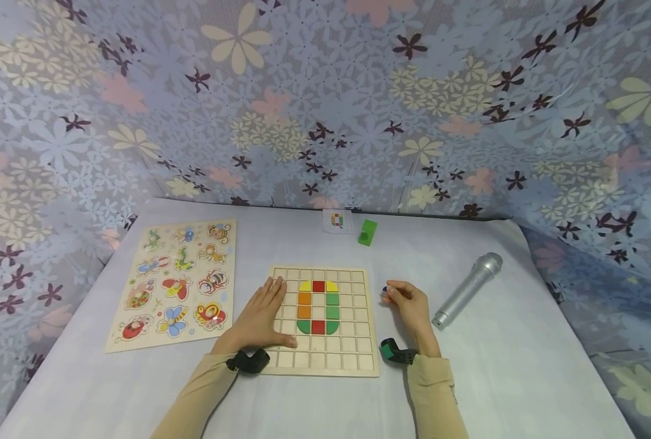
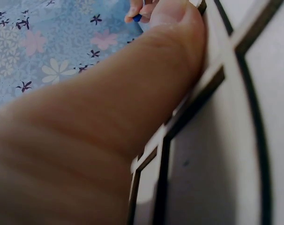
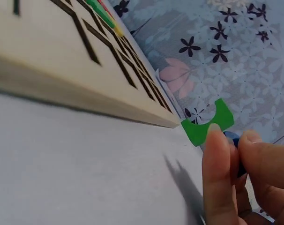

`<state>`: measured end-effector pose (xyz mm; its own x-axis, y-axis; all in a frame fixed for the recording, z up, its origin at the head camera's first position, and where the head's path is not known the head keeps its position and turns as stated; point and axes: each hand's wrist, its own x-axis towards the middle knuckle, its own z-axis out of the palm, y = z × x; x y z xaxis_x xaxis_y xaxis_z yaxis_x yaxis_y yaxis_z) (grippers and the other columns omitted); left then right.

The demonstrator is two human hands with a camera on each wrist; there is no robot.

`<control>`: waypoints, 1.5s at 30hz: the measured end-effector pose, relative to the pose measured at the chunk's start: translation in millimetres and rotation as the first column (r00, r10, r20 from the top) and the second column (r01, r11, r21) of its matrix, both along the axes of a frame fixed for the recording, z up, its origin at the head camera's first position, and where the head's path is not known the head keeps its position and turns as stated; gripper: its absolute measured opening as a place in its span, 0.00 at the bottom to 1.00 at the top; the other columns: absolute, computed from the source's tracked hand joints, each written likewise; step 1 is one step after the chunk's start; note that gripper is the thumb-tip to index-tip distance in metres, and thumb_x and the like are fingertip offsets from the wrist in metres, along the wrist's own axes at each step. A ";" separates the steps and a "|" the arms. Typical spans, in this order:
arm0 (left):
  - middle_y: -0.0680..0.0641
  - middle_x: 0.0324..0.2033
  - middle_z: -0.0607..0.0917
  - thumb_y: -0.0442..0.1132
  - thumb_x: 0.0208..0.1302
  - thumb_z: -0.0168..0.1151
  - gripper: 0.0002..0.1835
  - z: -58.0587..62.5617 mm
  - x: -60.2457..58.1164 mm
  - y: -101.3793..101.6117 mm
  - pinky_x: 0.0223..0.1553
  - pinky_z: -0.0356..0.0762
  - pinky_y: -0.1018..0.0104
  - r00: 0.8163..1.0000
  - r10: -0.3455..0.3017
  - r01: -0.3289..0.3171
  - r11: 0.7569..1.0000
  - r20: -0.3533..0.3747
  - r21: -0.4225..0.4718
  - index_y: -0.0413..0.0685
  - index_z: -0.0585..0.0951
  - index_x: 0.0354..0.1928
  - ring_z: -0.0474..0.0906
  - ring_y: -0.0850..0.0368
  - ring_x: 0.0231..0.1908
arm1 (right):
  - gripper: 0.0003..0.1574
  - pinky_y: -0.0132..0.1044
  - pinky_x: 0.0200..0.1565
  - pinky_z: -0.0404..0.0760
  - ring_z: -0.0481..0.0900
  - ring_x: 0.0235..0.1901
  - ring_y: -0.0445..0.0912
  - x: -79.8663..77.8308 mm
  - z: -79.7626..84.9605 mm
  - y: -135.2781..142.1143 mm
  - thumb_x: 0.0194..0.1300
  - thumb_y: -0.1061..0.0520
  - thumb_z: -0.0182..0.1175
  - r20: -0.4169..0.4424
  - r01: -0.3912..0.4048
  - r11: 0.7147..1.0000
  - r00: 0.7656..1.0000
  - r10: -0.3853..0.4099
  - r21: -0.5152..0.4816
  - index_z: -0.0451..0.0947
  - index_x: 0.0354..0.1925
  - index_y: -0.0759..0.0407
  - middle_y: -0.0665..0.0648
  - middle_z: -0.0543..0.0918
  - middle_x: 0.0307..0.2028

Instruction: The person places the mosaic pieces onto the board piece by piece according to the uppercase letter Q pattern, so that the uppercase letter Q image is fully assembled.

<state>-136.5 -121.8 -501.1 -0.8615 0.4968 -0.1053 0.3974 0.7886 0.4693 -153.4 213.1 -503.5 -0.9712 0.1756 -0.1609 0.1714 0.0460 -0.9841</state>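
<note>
My left hand (image 1: 256, 320) lies flat with spread fingers on the left part of a wooden grid board (image 1: 317, 361), its thumb stretched across the lower squares. Yellow, red, orange and green tiles form an upright ring on the grid around a bare middle; one red tile (image 1: 318, 327) sits at its bottom. Just right of the board, my right hand (image 1: 411, 308) pinches a small dark blue piece (image 3: 232, 136) between thumb and fingers, apart from the board. The fingertips hide much of that piece, so its full shape cannot be made out.
A green block (image 1: 367, 233) with a curved notch lies behind the board, beside a small pattern card (image 1: 338, 221). At the left is a wooden insect puzzle (image 1: 157, 292). A silver microphone-like cylinder (image 1: 465, 292) lies right of my right hand. Flowered cloth hangs behind the table.
</note>
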 end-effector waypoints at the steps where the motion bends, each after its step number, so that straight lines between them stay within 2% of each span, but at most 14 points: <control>1: 0.36 0.76 0.40 0.65 0.44 0.72 0.68 0.3 0.2 -0.1 0.76 0.37 0.44 1.000 0.001 -0.001 1.000 0.001 0.002 0.34 0.44 0.75 0.32 0.39 0.76 | 0.19 0.23 0.39 0.83 0.82 0.30 0.33 0.3 -0.5 -0.6 0.69 0.68 0.53 0.000 -0.002 1.000 1.000 0.002 -0.018 0.70 0.55 0.79 0.47 0.79 0.34; 5: 0.36 0.76 0.41 0.65 0.45 0.72 0.68 0.4 0.2 0.1 0.76 0.38 0.44 1.000 -0.001 0.001 1.000 -0.003 0.002 0.34 0.44 0.75 0.33 0.39 0.76 | 0.19 0.25 0.43 0.83 0.84 0.32 0.33 4.1 -0.2 -2.7 0.70 0.66 0.54 0.018 -0.018 0.999 1.000 0.019 -0.038 0.72 0.56 0.77 0.44 0.82 0.34; 9: 0.36 0.76 0.41 0.65 0.46 0.71 0.67 0.2 0.3 0.8 0.76 0.38 0.44 1.000 -0.010 0.010 1.000 -0.002 -0.002 0.34 0.44 0.75 0.33 0.39 0.76 | 0.21 0.23 0.44 0.82 0.85 0.33 0.33 14.8 2.7 -8.4 0.70 0.62 0.56 0.045 -0.072 0.997 0.996 0.073 -0.024 0.73 0.56 0.74 0.42 0.84 0.33; 14: 0.36 0.76 0.40 0.65 0.45 0.71 0.67 2.4 0.3 0.5 0.76 0.37 0.45 1.000 -0.003 0.003 1.000 0.010 -0.003 0.34 0.44 0.75 0.32 0.39 0.76 | 0.19 0.26 0.42 0.84 0.86 0.32 0.37 34.4 5.4 -27.7 0.66 0.65 0.60 0.001 -0.146 0.989 0.989 0.146 -0.029 0.75 0.52 0.77 0.49 0.85 0.34; 16: 0.36 0.76 0.40 0.65 0.45 0.71 0.68 3.4 -0.2 0.2 0.76 0.37 0.45 1.000 -0.002 0.002 1.000 0.008 -0.004 0.34 0.44 0.75 0.32 0.39 0.76 | 0.16 0.27 0.39 0.84 0.85 0.30 0.38 43.5 6.0 -37.5 0.62 0.66 0.63 -0.020 -0.171 0.985 0.985 0.171 0.035 0.79 0.47 0.75 0.53 0.86 0.33; 18: 0.36 0.76 0.39 0.65 0.46 0.71 0.67 4.5 -0.8 0.1 0.76 0.37 0.45 1.000 0.000 0.000 1.000 0.009 -0.006 0.34 0.44 0.75 0.31 0.39 0.76 | 0.11 0.27 0.36 0.83 0.85 0.29 0.38 52.4 6.6 -46.9 0.59 0.65 0.66 -0.043 -0.199 0.968 0.977 0.207 0.153 0.83 0.42 0.68 0.55 0.87 0.32; 22: 0.36 0.76 0.40 0.65 0.45 0.72 0.67 5.1 -1.2 -0.2 0.76 0.37 0.45 1.000 0.003 -0.003 1.000 0.004 -0.004 0.34 0.44 0.75 0.32 0.39 0.76 | 0.05 0.27 0.35 0.81 0.83 0.30 0.36 64.5 6.4 -60.7 0.56 0.62 0.69 -0.090 -0.262 0.899 0.946 0.310 0.350 0.86 0.35 0.57 0.55 0.88 0.34; 26: 0.35 0.76 0.40 0.65 0.45 0.71 0.68 4.0 -0.1 0.3 0.76 0.39 0.44 1.000 -0.004 0.004 1.000 0.003 -0.009 0.33 0.44 0.75 0.32 0.38 0.76 | 0.05 0.26 0.35 0.81 0.82 0.30 0.35 69.8 7.8 -66.2 0.55 0.63 0.70 -0.106 -0.314 0.856 0.916 0.387 0.411 0.87 0.32 0.54 0.52 0.87 0.34; 31: 0.35 0.76 0.41 0.65 0.45 0.71 0.68 2.9 0.6 1.3 0.76 0.39 0.44 1.000 0.000 0.000 1.000 -0.004 -0.007 0.33 0.45 0.75 0.33 0.38 0.76 | 0.04 0.26 0.32 0.79 0.77 0.28 0.32 71.7 9.0 -68.7 0.53 0.63 0.71 -0.112 -0.372 0.783 0.868 0.484 0.499 0.87 0.29 0.53 0.49 0.86 0.33; 34: 0.36 0.76 0.41 0.65 0.45 0.72 0.68 2.8 0.8 1.5 0.76 0.38 0.44 1.000 0.005 -0.005 1.000 -0.001 0.003 0.34 0.45 0.75 0.32 0.38 0.76 | 0.06 0.26 0.31 0.78 0.74 0.27 0.32 72.1 8.9 -69.3 0.53 0.63 0.72 -0.123 -0.391 0.748 0.841 0.528 0.536 0.86 0.28 0.52 0.48 0.85 0.32; 39: 0.36 0.76 0.41 0.65 0.45 0.72 0.68 2.1 0.6 1.0 0.76 0.38 0.44 1.000 0.005 -0.005 1.000 0.004 -0.001 0.34 0.44 0.75 0.32 0.39 0.76 | 0.07 0.26 0.31 0.78 0.74 0.29 0.32 72.2 8.5 -66.9 0.53 0.62 0.72 -0.141 -0.435 0.742 0.808 0.571 0.510 0.86 0.32 0.52 0.49 0.85 0.34; 42: 0.36 0.76 0.40 0.65 0.45 0.71 0.68 1.4 0.2 0.9 0.76 0.37 0.44 1.000 0.003 -0.003 1.000 0.003 -0.006 0.34 0.44 0.75 0.32 0.39 0.76 | 0.08 0.26 0.30 0.77 0.73 0.28 0.32 71.6 6.7 -65.4 0.54 0.62 0.71 -0.142 -0.444 0.750 0.808 0.572 0.490 0.86 0.35 0.54 0.51 0.85 0.33; 45: 0.36 0.76 0.40 0.65 0.45 0.71 0.68 1.3 -0.1 1.1 0.76 0.37 0.45 1.000 0.003 -0.003 1.000 0.001 -0.009 0.34 0.44 0.75 0.32 0.39 0.76 | 0.08 0.26 0.29 0.76 0.72 0.26 0.32 71.8 5.7 -67.9 0.53 0.62 0.72 -0.133 -0.421 0.750 0.823 0.553 0.510 0.86 0.35 0.55 0.50 0.84 0.30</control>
